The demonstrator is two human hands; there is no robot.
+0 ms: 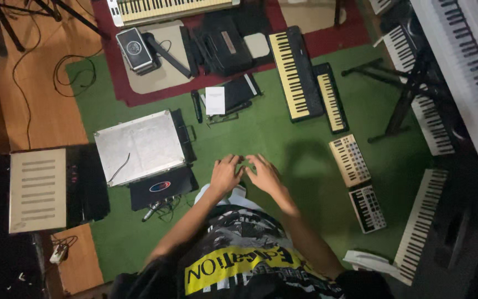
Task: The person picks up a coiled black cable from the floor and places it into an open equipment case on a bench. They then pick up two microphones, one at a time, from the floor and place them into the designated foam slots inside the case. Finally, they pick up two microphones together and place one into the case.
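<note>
I look straight down at a green carpet (261, 133). My left hand (225, 173) and my right hand (264, 173) are held together in front of my body, fingertips nearly touching. Whether a small thing sits between the fingers I cannot tell. Below the hands shows a pale shoe or foot. The nearest things are a silver flat case (139, 145) to the left and a black device (160, 188) beside it.
Several keyboards lie on the carpet: a long black one (295, 73), a shorter one (330, 97), two small controllers (349, 160) (367, 208). Keyboard stands and larger keyboards (466, 61) line the right. A speaker cabinet (37, 189) stands left. Cables cross the wooden floor.
</note>
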